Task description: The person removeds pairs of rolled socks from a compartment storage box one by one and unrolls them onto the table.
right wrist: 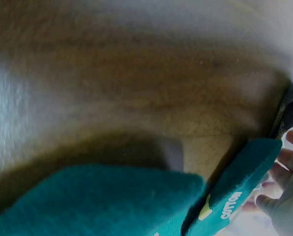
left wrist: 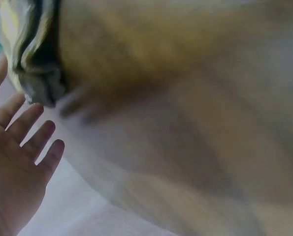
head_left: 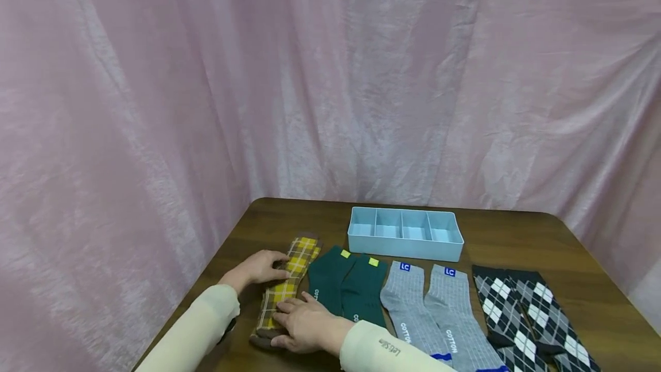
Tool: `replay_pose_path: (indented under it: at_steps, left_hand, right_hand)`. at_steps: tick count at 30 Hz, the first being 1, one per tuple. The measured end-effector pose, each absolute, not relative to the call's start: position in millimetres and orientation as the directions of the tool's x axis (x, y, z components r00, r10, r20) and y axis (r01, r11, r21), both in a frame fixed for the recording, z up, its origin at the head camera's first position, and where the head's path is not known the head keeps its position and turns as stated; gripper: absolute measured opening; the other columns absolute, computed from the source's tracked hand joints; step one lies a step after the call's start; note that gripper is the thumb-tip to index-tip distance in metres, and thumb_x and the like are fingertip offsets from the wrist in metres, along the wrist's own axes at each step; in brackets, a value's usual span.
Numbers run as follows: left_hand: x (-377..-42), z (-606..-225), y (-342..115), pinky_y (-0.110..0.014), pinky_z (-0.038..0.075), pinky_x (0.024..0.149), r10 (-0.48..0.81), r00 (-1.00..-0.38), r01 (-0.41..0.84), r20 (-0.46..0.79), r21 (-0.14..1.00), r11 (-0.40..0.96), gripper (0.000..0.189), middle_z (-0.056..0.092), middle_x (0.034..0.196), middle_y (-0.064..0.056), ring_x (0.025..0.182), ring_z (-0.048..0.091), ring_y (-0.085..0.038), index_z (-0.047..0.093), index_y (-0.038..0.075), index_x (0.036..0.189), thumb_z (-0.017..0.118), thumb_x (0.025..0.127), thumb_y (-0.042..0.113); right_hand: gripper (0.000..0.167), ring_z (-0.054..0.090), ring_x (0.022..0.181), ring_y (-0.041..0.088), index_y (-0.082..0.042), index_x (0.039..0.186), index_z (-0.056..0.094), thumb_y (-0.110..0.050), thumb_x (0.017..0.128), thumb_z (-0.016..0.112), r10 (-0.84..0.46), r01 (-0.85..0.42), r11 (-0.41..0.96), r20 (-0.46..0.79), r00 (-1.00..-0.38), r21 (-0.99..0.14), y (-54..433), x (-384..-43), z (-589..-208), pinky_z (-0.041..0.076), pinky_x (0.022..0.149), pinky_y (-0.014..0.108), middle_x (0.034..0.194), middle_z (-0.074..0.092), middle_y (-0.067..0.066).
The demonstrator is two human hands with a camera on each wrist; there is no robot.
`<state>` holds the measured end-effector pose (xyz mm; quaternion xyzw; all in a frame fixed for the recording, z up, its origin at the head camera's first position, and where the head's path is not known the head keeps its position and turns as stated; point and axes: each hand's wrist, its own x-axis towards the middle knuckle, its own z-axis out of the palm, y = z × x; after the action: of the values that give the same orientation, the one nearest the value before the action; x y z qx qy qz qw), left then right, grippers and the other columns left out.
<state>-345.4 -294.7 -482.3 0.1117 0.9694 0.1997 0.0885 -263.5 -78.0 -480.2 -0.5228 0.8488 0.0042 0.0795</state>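
A stacked pair of yellow plaid socks [head_left: 291, 277] with brown toes and cuffs lies at the left of the table. My left hand [head_left: 260, 268] is at their left side, its fingertips over the upper part. In the left wrist view, the fingers of that hand [left wrist: 25, 132] are spread and fairly straight beside the sock edge. Low on the socks rests my right hand [head_left: 310, 326], fingers extended across the plaid near the toe end. Just right of the plaid pair are dark green socks [head_left: 364, 289] with yellow labels, their lower part partly hidden by the right hand and sleeve.
A light blue box [head_left: 405, 248] with several compartments stands behind the socks. Grey ribbed socks [head_left: 413, 303] with blue labels lie right of the green pair, and black-and-white argyle socks [head_left: 534, 314] lie farther right. Pink curtains [head_left: 330, 73] hang behind the wooden table [head_left: 506, 234].
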Motion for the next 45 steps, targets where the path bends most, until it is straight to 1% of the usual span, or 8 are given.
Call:
replay_pose_path:
  at_steps: [6, 7, 16, 20, 27, 34, 37, 45]
  left_hand:
    - [-369.0, -472.5, -300.0, -0.056, 0.044, 0.098, 0.174, -0.980, 0.100, -0.096, 0.518, 0.849, 0.053, 0.057, 0.136, -0.016, 0.121, 0.056, -0.038, 0.055, 0.005, 0.140, 0.066, 0.097, 0.032]
    - [-372.5, -471.3, -301.2, -0.056, 0.044, 0.098, 0.162, -0.982, 0.090, -0.095, 0.518, 0.851, 0.053, 0.056, 0.138, -0.016, 0.125, 0.052, -0.038, 0.054, 0.005, 0.141, 0.066, 0.097, 0.033]
    - [-391.0, -477.8, -304.4, -0.056, 0.043, 0.099, 0.113, -0.987, 0.043, -0.112, 0.499, 0.865, 0.048, 0.058, 0.134, -0.020, 0.124, 0.052, -0.041, 0.060, 0.003, 0.135, 0.066, 0.097, 0.030]
    - [-394.3, -484.8, -302.6, -0.057, 0.042, 0.099, 0.095, -0.989, 0.030, -0.114, 0.476, 0.879, 0.046, 0.060, 0.132, -0.019, 0.123, 0.053, -0.042, 0.064, 0.003, 0.130, 0.068, 0.095, 0.032]
    - [-398.7, -495.0, -297.7, -0.059, 0.038, 0.102, 0.093, -0.991, 0.039, -0.100, 0.444, 0.895, 0.044, 0.055, 0.135, -0.022, 0.126, 0.048, -0.044, 0.067, 0.005, 0.127, 0.070, 0.094, 0.034]
    - [-402.1, -493.8, -292.4, -0.056, 0.045, 0.097, 0.081, -0.992, 0.023, -0.094, 0.504, 0.863, 0.036, 0.062, 0.126, -0.020, 0.118, 0.055, -0.042, 0.071, 0.003, 0.118, 0.074, 0.091, 0.026]
    - [-402.8, -492.6, -290.9, -0.056, 0.046, 0.095, 0.049, -0.994, -0.009, -0.103, 0.498, 0.867, 0.033, 0.065, 0.121, -0.017, 0.114, 0.058, -0.040, 0.072, 0.003, 0.114, 0.075, 0.090, 0.026]
    - [-407.3, -496.6, -287.4, -0.048, 0.052, 0.086, 0.063, -0.995, 0.017, -0.071, 0.522, 0.853, 0.018, 0.070, 0.109, -0.012, 0.101, 0.063, -0.032, 0.076, 0.006, 0.102, 0.073, 0.091, 0.020]
  right_hand:
    - [0.053, 0.035, 0.141, 0.008, -0.030, 0.143, 0.053, -0.059, 0.100, 0.040, -0.899, -0.897, 0.430, -0.141, -0.415, -0.101, -78.4, -264.3, -483.4, 0.032, 0.113, 0.039, 0.153, 0.040, -0.010]
    - [0.052, 0.035, 0.140, 0.008, -0.031, 0.142, 0.053, -0.059, 0.100, 0.041, -0.901, -0.899, 0.425, -0.137, -0.411, -0.107, -78.0, -264.8, -484.1, 0.032, 0.112, 0.039, 0.152, 0.040, -0.011]
    - [0.035, 0.045, 0.132, 0.005, -0.036, 0.132, 0.063, -0.047, 0.101, 0.053, -0.928, -0.921, 0.373, -0.055, -0.369, -0.111, -72.7, -268.3, -490.4, 0.036, 0.108, 0.035, 0.145, 0.049, -0.014]
    - [0.033, 0.047, 0.130, 0.004, -0.034, 0.130, 0.065, -0.045, 0.101, 0.055, -0.932, -0.927, 0.364, -0.039, -0.361, -0.091, -72.5, -268.6, -490.7, 0.037, 0.107, 0.034, 0.143, 0.051, -0.014]
    - [0.031, 0.045, 0.131, 0.002, -0.034, 0.130, 0.065, -0.039, 0.100, 0.058, -0.934, -0.933, 0.355, -0.067, -0.351, -0.064, -72.8, -268.2, -489.9, 0.035, 0.109, 0.032, 0.144, 0.050, -0.015]
    - [0.029, 0.046, 0.130, 0.000, -0.035, 0.129, 0.066, -0.037, 0.101, 0.057, -0.935, -0.937, 0.351, -0.054, -0.350, 0.003, -73.4, -265.5, -487.8, 0.037, 0.107, 0.033, 0.142, 0.051, -0.016]
    - [0.030, 0.046, 0.130, 0.001, -0.035, 0.130, 0.065, -0.037, 0.102, 0.056, -0.933, -0.935, 0.356, -0.063, -0.355, 0.003, -73.9, -264.6, -486.6, 0.037, 0.107, 0.033, 0.143, 0.051, -0.016]
    - [0.030, 0.047, 0.129, 0.000, -0.034, 0.130, 0.066, -0.038, 0.102, 0.055, -0.925, -0.926, 0.378, -0.052, -0.377, -0.019, -73.0, -264.3, -487.1, 0.038, 0.107, 0.034, 0.142, 0.052, -0.016]
